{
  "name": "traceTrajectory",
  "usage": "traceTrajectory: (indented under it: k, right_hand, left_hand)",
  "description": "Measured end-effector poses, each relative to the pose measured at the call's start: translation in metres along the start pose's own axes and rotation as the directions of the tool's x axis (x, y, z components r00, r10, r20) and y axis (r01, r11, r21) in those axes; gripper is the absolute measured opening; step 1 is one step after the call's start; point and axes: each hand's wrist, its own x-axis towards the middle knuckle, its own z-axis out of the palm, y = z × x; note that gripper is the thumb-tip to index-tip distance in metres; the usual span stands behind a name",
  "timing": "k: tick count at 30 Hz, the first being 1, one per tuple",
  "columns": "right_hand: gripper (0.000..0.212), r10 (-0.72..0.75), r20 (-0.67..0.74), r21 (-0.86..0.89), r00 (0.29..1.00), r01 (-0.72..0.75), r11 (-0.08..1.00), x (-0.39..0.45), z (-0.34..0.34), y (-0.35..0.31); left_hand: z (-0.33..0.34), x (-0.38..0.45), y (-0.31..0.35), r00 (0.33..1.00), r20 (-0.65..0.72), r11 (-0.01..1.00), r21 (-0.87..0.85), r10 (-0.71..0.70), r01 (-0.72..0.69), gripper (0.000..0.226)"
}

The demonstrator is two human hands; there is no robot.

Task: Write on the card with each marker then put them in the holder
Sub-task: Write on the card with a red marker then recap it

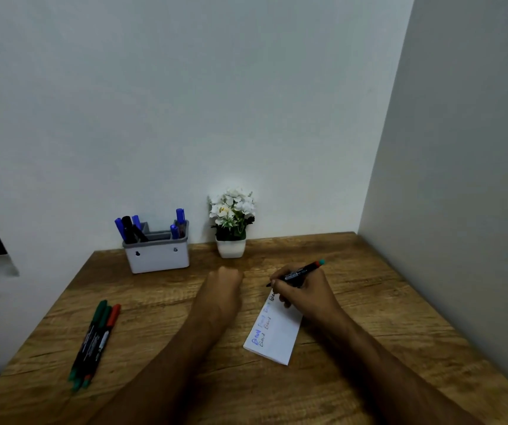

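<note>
A white card [277, 335] lies on the wooden desk [160, 348], with blue and dark writing along its left edge. My right hand [305, 292] rests on the card's far end and grips a black marker [300, 273] with a teal end, its tip just above the card's top. My left hand [223, 286] is closed in a fist beside the card; I cannot see whether it holds a cap. Three capped markers [96, 342], two green and one red, lie at the desk's left. The white holder [157, 256] at the back contains several blue and black markers.
A small white pot of white flowers [231, 225] stands against the back wall, right of the holder. A wall [461, 210] closes the desk's right side. The desk's left edge runs close to the loose markers.
</note>
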Motion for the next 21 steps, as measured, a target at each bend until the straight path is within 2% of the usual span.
traceTrajectory:
  k: [2,3,4,5,6,7,8,9,10,12,14,21]
  right_hand:
    - [0.008,-0.01,-0.014,0.013,1.0,0.01,1.0,-0.002,0.002,0.0]
    - [0.007,-0.02,-0.022,0.025,1.0,0.021,0.999,-0.004,0.003,-0.001]
    - [0.008,-0.037,-0.028,0.044,0.999,0.038,0.998,-0.007,0.004,-0.002]
    - [0.009,-0.062,-0.036,0.07,0.997,0.065,0.995,-0.01,0.006,-0.004]
    - [0.011,-0.09,-0.045,0.094,0.995,0.094,0.991,-0.013,0.007,-0.006]
    - [0.013,-0.116,-0.053,0.111,0.992,0.122,0.986,-0.016,0.009,-0.008]
    - [0.015,-0.135,-0.059,0.121,0.989,0.141,0.983,-0.019,0.011,-0.011]
    - [0.016,-0.147,-0.061,0.125,0.987,0.154,0.98,-0.021,0.013,-0.013]
    - [0.017,-0.155,-0.057,0.124,0.986,0.161,0.979,-0.022,0.016,-0.015]
    - [0.016,-0.165,-0.04,0.114,0.986,0.168,0.979,-0.024,0.02,-0.018]
    - [0.015,-0.181,-0.022,0.1,0.983,0.183,0.978,-0.026,0.024,-0.019]
    - [0.016,-0.21,-0.005,0.075,0.978,0.21,0.975,-0.029,0.03,-0.019]
  left_hand:
    - [-0.006,-0.001,0.001,0.979,-0.162,0.972,-0.217,-0.123,0.087,0.011]
    - [-0.011,-0.002,0.003,0.951,-0.216,0.923,-0.361,-0.22,0.131,0.009]
    - [-0.016,-0.003,0.005,0.915,-0.198,0.824,-0.53,-0.352,0.202,0.011]
    - [-0.02,-0.004,0.006,0.871,-0.103,0.65,-0.709,-0.48,0.274,0.013]
    - [-0.024,-0.005,0.007,0.823,0.05,0.414,-0.846,-0.566,0.337,0.014]
    - [-0.027,-0.006,0.008,0.776,0.211,0.167,-0.912,-0.595,0.375,0.014]
    - [-0.029,-0.009,0.01,0.739,0.341,-0.038,-0.919,-0.581,0.394,0.015]
    - [-0.032,-0.012,0.012,0.716,0.43,-0.187,-0.899,-0.55,0.396,0.016]
    - [-0.032,-0.016,0.013,0.699,0.489,-0.286,-0.872,-0.522,0.396,0.018]
    - [-0.032,-0.023,0.016,0.68,0.564,-0.406,-0.821,-0.469,0.401,0.019]
    - [-0.032,-0.028,0.017,0.676,0.603,-0.471,-0.784,-0.423,0.404,0.017]
    - [-0.032,-0.035,0.021,0.68,0.606,-0.499,-0.775,-0.413,0.388,0.018]
